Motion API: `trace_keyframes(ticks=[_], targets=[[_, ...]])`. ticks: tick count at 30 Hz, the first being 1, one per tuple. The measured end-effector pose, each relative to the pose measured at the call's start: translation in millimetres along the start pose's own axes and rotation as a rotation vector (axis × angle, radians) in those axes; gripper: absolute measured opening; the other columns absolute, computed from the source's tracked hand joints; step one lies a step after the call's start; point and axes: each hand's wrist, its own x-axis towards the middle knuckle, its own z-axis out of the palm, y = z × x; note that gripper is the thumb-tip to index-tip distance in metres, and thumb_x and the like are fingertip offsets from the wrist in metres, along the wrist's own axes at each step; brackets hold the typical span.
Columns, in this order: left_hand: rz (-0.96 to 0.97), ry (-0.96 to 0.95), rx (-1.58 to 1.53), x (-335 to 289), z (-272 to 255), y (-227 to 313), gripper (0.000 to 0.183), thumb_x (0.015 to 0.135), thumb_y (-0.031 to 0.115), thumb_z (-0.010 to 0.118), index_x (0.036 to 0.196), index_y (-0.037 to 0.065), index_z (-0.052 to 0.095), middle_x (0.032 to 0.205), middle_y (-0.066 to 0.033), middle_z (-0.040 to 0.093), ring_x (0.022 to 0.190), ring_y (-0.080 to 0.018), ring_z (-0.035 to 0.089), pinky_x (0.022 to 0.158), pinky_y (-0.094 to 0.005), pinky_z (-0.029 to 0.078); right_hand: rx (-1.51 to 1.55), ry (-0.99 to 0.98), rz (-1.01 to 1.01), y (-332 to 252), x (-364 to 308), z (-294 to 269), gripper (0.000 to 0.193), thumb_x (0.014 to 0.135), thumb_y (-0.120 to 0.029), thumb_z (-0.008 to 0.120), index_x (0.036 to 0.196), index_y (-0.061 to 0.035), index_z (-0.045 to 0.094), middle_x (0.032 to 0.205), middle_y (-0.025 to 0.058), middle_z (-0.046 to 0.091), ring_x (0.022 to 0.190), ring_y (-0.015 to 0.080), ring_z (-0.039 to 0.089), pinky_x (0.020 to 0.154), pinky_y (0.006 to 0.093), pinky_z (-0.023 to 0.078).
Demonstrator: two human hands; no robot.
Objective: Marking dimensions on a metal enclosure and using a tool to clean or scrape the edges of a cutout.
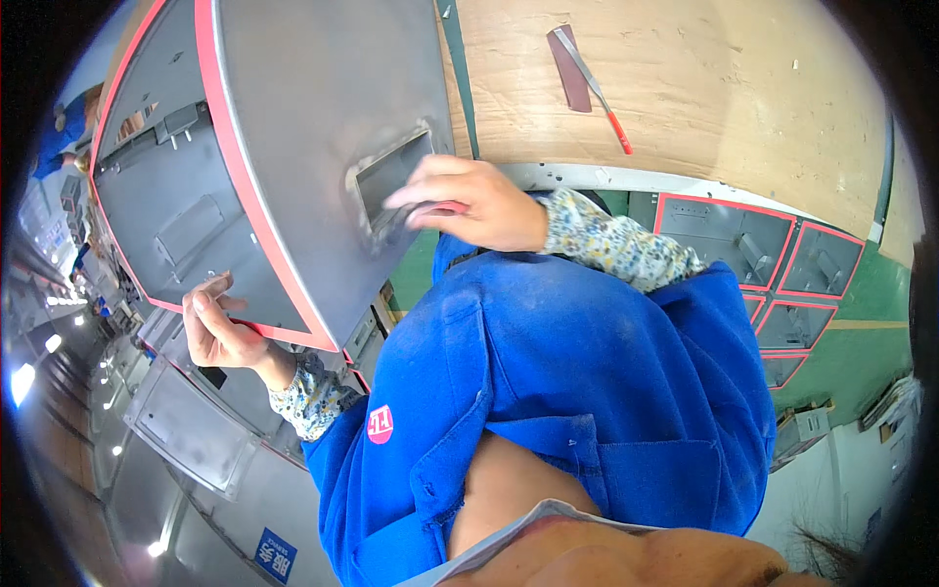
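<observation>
A grey sheet-metal box (pixel 323 88) with a red-edged open front stands at the left. In its side is a rectangular cutout (pixel 377 184) with a rough, bare-metal border. My right hand (pixel 474 203) is at the cutout's near edge, its fingers closed round a small reddish-brown piece (pixel 445 208) that looks like folded sandpaper; the fingertips are a little blurred. My left hand (pixel 220 323) is at the box's lower red rim (pixel 293 336), its fingers loosely bent and apart. Nothing shows between them. Whether it touches the rim I cannot tell.
A file with a red handle (pixel 616 127) lies over a brown sandpaper strip (pixel 570 78) on the cardboard-covered table (pixel 704 98). More red-edged metal boxes (pixel 724 235) stand below the table's edge at the right. Large grey metal panels (pixel 196 421) are at the lower left.
</observation>
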Motion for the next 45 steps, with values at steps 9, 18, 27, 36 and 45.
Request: trace_keyframes(ticks=[9, 18, 27, 36, 45], targets=[[-0.054, 0.012, -0.016, -1, 1, 3, 0.029, 0.086, 0.006, 0.042, 0.064, -0.007, 0.054, 0.055, -0.0118, 0.053, 0.053, -0.0164, 0.052, 0.055, -0.0276, 0.042, 0.291, 0.015, 0.262, 40, 12, 2, 0.017, 0.073, -0.018, 0.068, 0.077, -0.0032, 0.060, 0.072, 0.0014, 0.060, 0.075, 0.0073, 0.053, 0.069, 0.0254, 0.042], [-0.035, -0.018, -0.012, -1, 0, 1, 0.029, 0.087, 0.007, 0.043, 0.063, -0.006, 0.054, 0.055, -0.0105, 0.054, 0.054, -0.0149, 0.051, 0.056, -0.0274, 0.044, 0.286, -0.001, 0.039, 23, 9, 17, 0.016, 0.072, -0.021, 0.068, 0.078, -0.0066, 0.062, 0.080, 0.0001, 0.062, 0.080, 0.0090, 0.055, 0.073, 0.0233, 0.041], [-0.072, -0.004, -0.048, -2, 1, 0, 0.028, 0.088, 0.008, 0.044, 0.065, -0.006, 0.054, 0.059, -0.0104, 0.055, 0.055, -0.0148, 0.052, 0.056, -0.0274, 0.045, -0.057, 0.395, -0.112, 30, 35, 2, 0.020, 0.067, -0.024, 0.071, 0.074, -0.0093, 0.059, 0.071, 0.0032, 0.054, 0.061, 0.0152, 0.055, 0.054, 0.0254, 0.045], [-0.054, -0.007, -0.080, -3, 0, -3, 0.027, 0.088, 0.008, 0.044, 0.069, -0.007, 0.056, 0.060, -0.0111, 0.056, 0.054, -0.0139, 0.052, 0.056, -0.0278, 0.046, -0.517, 0.387, -0.496, 10, 49, 0, 0.022, 0.062, -0.012, 0.072, 0.076, -0.0097, 0.055, 0.068, 0.0027, 0.053, 0.056, 0.0201, 0.054, 0.047, 0.0289, 0.043], [-0.029, -0.017, -0.080, -2, -2, -4, 0.027, 0.088, 0.008, 0.045, 0.069, -0.007, 0.056, 0.060, -0.0110, 0.057, 0.052, -0.0127, 0.051, 0.055, -0.0260, 0.044, -0.561, 0.329, -0.299, 72, 30, -10, 0.017, 0.071, -0.021, 0.064, 0.074, -0.0125, 0.049, 0.069, 0.0030, 0.052, 0.059, 0.0250, 0.055, 0.049, 0.0340, 0.043]])
